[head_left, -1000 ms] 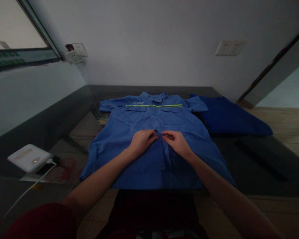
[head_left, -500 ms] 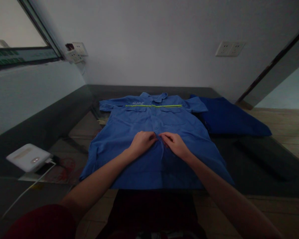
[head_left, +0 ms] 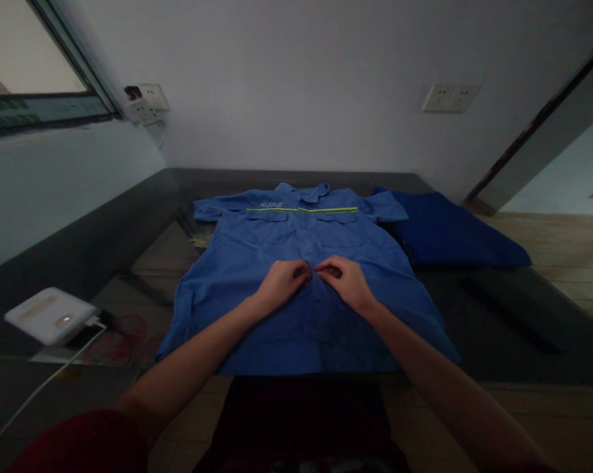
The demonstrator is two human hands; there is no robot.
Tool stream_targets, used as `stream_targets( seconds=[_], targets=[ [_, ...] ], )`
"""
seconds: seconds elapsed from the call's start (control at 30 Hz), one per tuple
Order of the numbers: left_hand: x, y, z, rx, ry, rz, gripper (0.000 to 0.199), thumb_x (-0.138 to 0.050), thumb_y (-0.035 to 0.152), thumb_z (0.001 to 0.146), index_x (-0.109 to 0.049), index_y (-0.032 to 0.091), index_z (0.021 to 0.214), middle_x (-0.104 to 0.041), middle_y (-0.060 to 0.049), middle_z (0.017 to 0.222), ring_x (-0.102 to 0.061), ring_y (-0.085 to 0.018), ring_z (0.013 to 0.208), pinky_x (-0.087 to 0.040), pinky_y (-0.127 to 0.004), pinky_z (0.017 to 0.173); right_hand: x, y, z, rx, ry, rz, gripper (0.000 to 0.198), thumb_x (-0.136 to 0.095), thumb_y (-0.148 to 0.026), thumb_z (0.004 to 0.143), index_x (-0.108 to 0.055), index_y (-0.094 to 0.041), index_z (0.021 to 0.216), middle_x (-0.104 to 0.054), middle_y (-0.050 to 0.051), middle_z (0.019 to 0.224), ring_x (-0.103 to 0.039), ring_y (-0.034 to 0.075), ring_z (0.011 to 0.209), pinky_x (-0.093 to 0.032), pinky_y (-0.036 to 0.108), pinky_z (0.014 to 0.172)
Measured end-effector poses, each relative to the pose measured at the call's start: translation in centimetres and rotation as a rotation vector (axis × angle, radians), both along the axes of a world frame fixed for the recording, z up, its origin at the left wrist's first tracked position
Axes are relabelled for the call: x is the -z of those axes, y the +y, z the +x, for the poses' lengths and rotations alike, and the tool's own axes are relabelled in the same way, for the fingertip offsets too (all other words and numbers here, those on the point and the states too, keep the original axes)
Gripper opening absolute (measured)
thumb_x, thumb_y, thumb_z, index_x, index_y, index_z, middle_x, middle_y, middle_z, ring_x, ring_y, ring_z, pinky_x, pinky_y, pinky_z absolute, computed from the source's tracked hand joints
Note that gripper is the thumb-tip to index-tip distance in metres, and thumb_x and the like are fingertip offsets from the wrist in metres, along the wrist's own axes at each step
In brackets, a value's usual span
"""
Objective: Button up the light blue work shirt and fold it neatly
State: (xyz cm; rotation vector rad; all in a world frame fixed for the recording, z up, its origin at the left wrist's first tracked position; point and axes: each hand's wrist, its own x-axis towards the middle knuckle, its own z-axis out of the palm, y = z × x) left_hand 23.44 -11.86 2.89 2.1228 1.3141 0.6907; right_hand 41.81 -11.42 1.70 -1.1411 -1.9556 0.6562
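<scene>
- Left hand [head_left: 283, 282] pinches shirt [head_left: 281, 249] front; right hand [head_left: 346, 281] beside it, fingertips nearly together, hold unclear.
- Shirt face-up on table [head_left: 484, 361], collar at far side.
- Blue cloth [head_left: 467, 230] at right.

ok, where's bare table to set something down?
Front right tabletop, between blue shirt, long dark item and near edge. Also a dark strip by the left wall, behind the white device. Crowded: centre, left hand and right hand at the shirt; left front, device and cable; far right, darker blue cloth.
</scene>
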Motion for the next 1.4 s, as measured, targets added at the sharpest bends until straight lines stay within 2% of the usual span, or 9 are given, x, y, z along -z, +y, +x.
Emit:
stream_targets(
  seconds=[0.13, 0.3, 0.4, 0.53, 0.63, 0.77, 0.93, 1.4],
  targets=[
    [0.6, -0.1, 0.1, -0.019, -0.017, 0.005, 0.016, -0.052, 0.011, 0.077, -0.067, 0.015, 0.076, -0.066, 0.0, 0.068, -0.058, -0.013, 0.063, -0.038, -0.022, 0.06, 0.2, 0.0, -0.1, -0.017, -0.048, 0.033, 0.003, -0.065, -0.019, 0.079, -0.066, -0.017, 0.082, -0.064, 0.003, 0.074, -0.057, 0.015, 0.066, -0.044, 0.027, 0.063],
    [0.8, 0.2, 0.1, -0.012, -0.144, -0.117, 0.02, -0.051, 0.01, 0.071, -0.068, 0.013, 0.081, -0.065, 0.0, 0.068, -0.058, -0.013, 0.065, -0.041, -0.021, 0.06, 0.1, -0.4, -0.2, 0.013, -0.121, 0.058, 0.002, -0.061, -0.019, 0.082, -0.06, -0.018, 0.08, -0.061, 0.002, 0.074, -0.056, 0.016, 0.068, -0.041, 0.027, 0.063],
    [0.4, 0.4, 0.0, 0.015, -0.174, -0.166, 0.019, -0.05, 0.015, 0.074, -0.068, 0.013, 0.081, -0.065, 0.0, 0.069, -0.058, -0.013, 0.065, -0.042, -0.021, 0.06, 0.0, -0.7, -0.3, 0.036, -0.168, 0.075, 0.004, -0.06, -0.018, 0.082, -0.058, -0.019, 0.078, -0.062, 0.003, 0.076, -0.056, 0.016, 0.07, -0.039, 0.027, 0.063],
    [0.0, 0.3, -0.1, 0.023, -0.071, -0.18, 0.03, -0.047, 0.032, 0.085, -0.066, 0.014, 0.072, -0.06, 0.0, 0.057, -0.054, -0.012, 0.055, -0.037, -0.022, 0.054, 0.2, -1.0, -0.5, 0.029, -0.249, 0.108, 0.007, -0.06, -0.015, 0.082, -0.057, -0.019, 0.077, -0.061, 0.002, 0.076, -0.055, 0.016, 0.068, -0.037, 0.026, 0.063],
    [0.0, 0.3, -0.1, 0.032, 0.037, -0.175, 0.035, -0.048, 0.037, 0.086, -0.062, 0.015, 0.062, -0.053, 0.002, 0.049, -0.048, -0.011, 0.049, -0.031, -0.022, 0.05, 0.4, -1.0, -0.7, 0.006, -0.296, 0.113, 0.01, -0.06, -0.014, 0.081, -0.056, -0.02, 0.074, -0.06, 0.002, 0.074, -0.054, 0.015, 0.067, -0.036, 0.026, 0.062],
    [0.3, 0.5, -0.1, 0.034, 0.025, -0.2, 0.037, -0.045, 0.033, 0.088, -0.057, 0.016, 0.057, -0.052, 0.003, 0.048, -0.046, -0.01, 0.047, -0.03, -0.023, 0.049, 0.5, -1.0, -0.7, 0.008, -0.268, 0.116, 0.01, -0.062, -0.015, 0.08, -0.057, -0.02, 0.073, -0.06, 0.001, 0.073, -0.054, 0.015, 0.066, -0.037, 0.026, 0.062],
    [0.4, 0.6, -0.1, 0.012, -0.07, -0.223, 0.038, -0.046, 0.038, 0.087, -0.056, 0.016, 0.059, -0.052, 0.003, 0.047, -0.047, -0.01, 0.046, -0.032, -0.022, 0.05, 0.3, -1.1, -0.7, 0.012, -0.214, 0.11, 0.01, -0.061, -0.014, 0.079, -0.057, -0.02, 0.073, -0.059, 0.001, 0.073, -0.054, 0.015, 0.066, -0.038, 0.026, 0.062],
    [0.3, 0.8, -0.6, 0.013, -0.199, -0.296, 0.034, -0.048, 0.038, 0.085, -0.052, 0.016, 0.06, -0.052, 0.003, 0.049, -0.042, -0.008, 0.044, -0.03, -0.021, 0.048, 0.0, -1.2, -0.7, -0.06, -0.126, 0.159, 0.008, -0.055, -0.018, 0.086, -0.059, -0.019, 0.079, -0.059, 0.004, 0.079, -0.055, 0.016, 0.071, -0.043, 0.026, 0.066]
  ],
)
